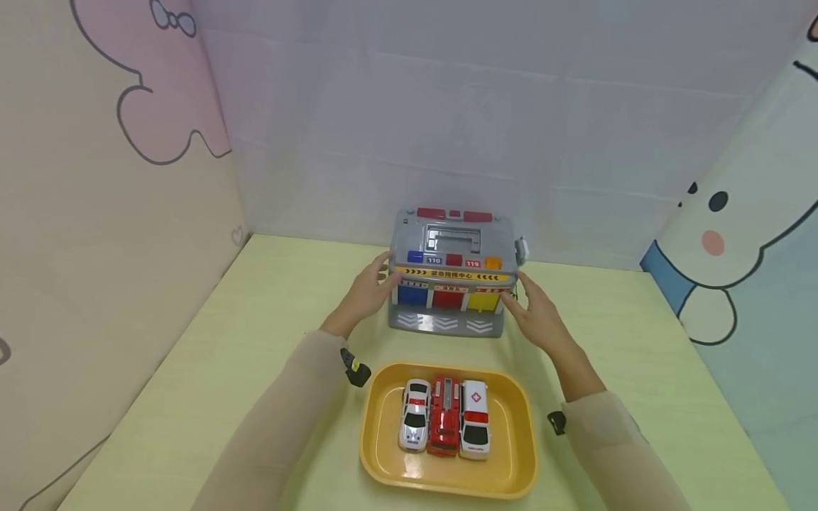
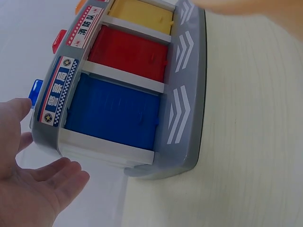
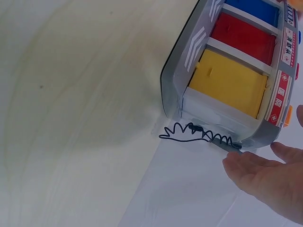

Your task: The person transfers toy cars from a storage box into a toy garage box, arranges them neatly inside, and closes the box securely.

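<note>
A grey toy emergency station [image 1: 409,245] stands near the back wall, with blue, red and yellow garage doors along its front. My left hand [image 1: 363,294] is at its left side, fingers spread and thumb near the front corner. In the left wrist view, the fingers of that hand [image 2: 45,189] lie beside the end wall by the blue door [image 2: 113,111]. My right hand [image 1: 538,319] is at the right side, fingertips right at the edge. In the right wrist view, the right hand [image 3: 265,177] stays loosely extended beside the yellow door [image 3: 227,82].
In front of the station sits a yellow tray [image 1: 517,454] holding a white police car [image 1: 415,419], a red fire truck [image 1: 444,419] and a white ambulance [image 1: 475,419]. A black coiled cord [image 3: 184,138] hangs at the station's right end. Printed cloth walls [image 1: 447,128] enclose the table [image 1: 255,319].
</note>
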The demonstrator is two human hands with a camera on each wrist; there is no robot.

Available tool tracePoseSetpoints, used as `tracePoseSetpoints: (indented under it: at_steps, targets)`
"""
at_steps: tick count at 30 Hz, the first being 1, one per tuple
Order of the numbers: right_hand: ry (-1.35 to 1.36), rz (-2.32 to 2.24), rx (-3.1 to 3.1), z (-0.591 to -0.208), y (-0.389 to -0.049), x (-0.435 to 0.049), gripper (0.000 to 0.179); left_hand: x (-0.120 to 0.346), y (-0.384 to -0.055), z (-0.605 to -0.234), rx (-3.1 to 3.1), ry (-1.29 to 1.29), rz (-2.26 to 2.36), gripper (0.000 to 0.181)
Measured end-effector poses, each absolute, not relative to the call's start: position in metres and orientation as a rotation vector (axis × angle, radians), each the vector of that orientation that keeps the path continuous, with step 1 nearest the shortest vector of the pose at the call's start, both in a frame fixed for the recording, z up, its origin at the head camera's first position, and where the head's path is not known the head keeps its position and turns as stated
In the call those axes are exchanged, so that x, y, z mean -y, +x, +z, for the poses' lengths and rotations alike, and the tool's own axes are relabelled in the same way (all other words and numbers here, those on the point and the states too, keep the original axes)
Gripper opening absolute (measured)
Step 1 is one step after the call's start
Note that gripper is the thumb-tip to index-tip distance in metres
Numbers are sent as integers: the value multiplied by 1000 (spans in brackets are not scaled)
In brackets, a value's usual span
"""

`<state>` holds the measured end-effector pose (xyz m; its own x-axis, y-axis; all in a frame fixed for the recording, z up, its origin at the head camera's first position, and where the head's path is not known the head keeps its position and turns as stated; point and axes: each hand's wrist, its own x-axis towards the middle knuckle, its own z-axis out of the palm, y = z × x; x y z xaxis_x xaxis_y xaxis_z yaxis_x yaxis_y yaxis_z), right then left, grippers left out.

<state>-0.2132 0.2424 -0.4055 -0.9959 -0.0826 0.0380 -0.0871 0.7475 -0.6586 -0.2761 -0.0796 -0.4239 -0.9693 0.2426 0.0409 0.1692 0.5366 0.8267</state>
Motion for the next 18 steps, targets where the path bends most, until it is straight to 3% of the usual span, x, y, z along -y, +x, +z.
tracePoseSetpoints:
  at_steps: [18]
  targets:
    - [32, 1479, 2811, -410, -231, -240, 71, 70, -286, -425, -2635, 262, 1537, 57]
